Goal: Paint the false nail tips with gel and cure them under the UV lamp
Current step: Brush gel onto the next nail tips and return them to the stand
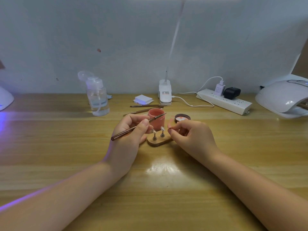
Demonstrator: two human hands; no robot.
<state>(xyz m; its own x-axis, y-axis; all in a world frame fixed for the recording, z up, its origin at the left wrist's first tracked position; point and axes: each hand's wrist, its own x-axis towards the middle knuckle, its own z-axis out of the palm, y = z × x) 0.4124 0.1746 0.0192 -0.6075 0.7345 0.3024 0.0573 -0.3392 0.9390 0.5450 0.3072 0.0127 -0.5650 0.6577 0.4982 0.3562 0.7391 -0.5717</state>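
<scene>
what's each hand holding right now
Left hand: fingers gripping the brush.
Right hand: fingers pinching a nail tip.

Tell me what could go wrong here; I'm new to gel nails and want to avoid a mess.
1. The open gel jar stands right behind the left hand holding the brush; a careless sweep could tip it.
2. The right hand pinches a small nail tip above the stand; it could slip or knock the two mounted tips.
3. The jar's lid lies off, so the gel stays exposed to lamp light.
</scene>
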